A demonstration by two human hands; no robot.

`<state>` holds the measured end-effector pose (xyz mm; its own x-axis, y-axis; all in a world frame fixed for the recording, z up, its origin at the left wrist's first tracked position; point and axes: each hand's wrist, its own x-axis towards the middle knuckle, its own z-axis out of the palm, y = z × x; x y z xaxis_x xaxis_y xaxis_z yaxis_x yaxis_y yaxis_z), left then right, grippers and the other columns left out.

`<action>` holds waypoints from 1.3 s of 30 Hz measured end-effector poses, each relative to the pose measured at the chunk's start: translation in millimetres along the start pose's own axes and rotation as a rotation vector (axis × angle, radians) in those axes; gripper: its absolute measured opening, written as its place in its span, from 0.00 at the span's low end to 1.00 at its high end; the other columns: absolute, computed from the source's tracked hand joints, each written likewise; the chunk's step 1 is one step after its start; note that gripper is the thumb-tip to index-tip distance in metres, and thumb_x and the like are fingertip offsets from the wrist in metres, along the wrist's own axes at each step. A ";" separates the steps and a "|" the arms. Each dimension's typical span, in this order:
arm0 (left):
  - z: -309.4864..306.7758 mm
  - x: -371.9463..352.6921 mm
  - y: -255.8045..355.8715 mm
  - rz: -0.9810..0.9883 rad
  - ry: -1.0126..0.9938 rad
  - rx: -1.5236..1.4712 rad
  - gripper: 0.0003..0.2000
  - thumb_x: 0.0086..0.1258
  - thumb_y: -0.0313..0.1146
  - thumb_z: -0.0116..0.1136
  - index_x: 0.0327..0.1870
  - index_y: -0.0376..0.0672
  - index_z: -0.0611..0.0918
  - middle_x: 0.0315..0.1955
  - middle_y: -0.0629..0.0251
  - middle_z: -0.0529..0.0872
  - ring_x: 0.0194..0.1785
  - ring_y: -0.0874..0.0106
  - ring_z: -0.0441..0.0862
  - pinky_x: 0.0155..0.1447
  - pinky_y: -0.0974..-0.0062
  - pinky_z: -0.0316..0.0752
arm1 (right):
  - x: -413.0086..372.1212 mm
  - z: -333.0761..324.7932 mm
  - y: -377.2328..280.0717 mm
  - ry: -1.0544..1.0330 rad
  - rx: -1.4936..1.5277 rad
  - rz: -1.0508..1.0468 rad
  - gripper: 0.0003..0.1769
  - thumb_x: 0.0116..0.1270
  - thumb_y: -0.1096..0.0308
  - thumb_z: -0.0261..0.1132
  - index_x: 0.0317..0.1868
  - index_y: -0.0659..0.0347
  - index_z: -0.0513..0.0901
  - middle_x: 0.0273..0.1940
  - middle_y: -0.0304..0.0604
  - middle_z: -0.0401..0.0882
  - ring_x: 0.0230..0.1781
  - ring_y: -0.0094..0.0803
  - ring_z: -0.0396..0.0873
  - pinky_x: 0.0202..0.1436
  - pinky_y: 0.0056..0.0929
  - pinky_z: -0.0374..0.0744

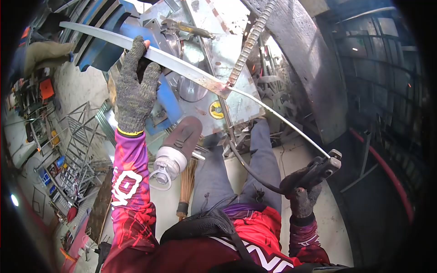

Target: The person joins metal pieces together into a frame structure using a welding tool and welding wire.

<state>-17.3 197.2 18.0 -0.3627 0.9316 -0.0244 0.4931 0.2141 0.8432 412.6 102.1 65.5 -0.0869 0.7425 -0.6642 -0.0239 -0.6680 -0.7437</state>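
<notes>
A long, pale metal bar (184, 69) runs from the upper left to the middle of the view. My left hand (136, 88), in a grey knitted glove, grips it with fingers wrapped round its edge. In my gloved right hand (302, 195) is a black electrode holder (314, 173), low on the right. A thin pale welding rod (282, 117) reaches from the holder's jaws to the bar's near end, where the metal is brownish. A ribbed steel rebar (250, 43) meets the bar at the same spot, from above.
A metal worktable (248, 98) bears a hammer (189, 29) and a yellow disc (217, 109). A bottle (175, 150) stands below my left hand, near a straw broom (185, 186). A cable (246, 166) crosses my legs. Another person's leg (45, 54) shows at upper left.
</notes>
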 end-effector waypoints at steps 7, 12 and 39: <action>0.7 -1.1 6.5 -0.116 0.029 -0.020 0.24 0.73 0.25 0.58 0.70 0.43 0.70 0.44 0.62 0.83 0.37 0.80 0.80 0.36 0.80 0.78 | 3.4 1.6 -2.3 -0.002 0.047 0.030 0.34 0.55 0.46 0.77 0.51 0.61 0.73 0.34 0.40 0.80 0.26 0.25 0.77 0.26 0.23 0.74; -5.8 2.1 -0.3 0.232 0.024 0.369 0.22 0.71 0.26 0.59 0.66 0.36 0.73 0.68 0.50 0.72 0.72 0.60 0.68 0.70 0.62 0.69 | 8.4 17.2 -14.1 0.118 -0.049 -0.022 0.37 0.55 0.40 0.75 0.49 0.63 0.74 0.29 0.38 0.77 0.23 0.23 0.74 0.23 0.23 0.70; -7.1 -5.8 -34.1 0.057 0.066 0.197 0.26 0.70 0.23 0.54 0.70 0.36 0.69 0.62 0.52 0.77 0.62 0.64 0.77 0.63 0.70 0.73 | 30.2 -20.7 48.8 0.034 0.171 0.018 0.27 0.68 0.53 0.68 0.59 0.60 0.72 0.43 0.37 0.78 0.33 0.29 0.79 0.33 0.27 0.77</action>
<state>-37.6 182.4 -6.9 -0.3776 0.9240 0.0604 0.6566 0.2212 0.7211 429.5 92.9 7.5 -0.0552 0.7297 -0.6815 -0.1922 -0.6776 -0.7099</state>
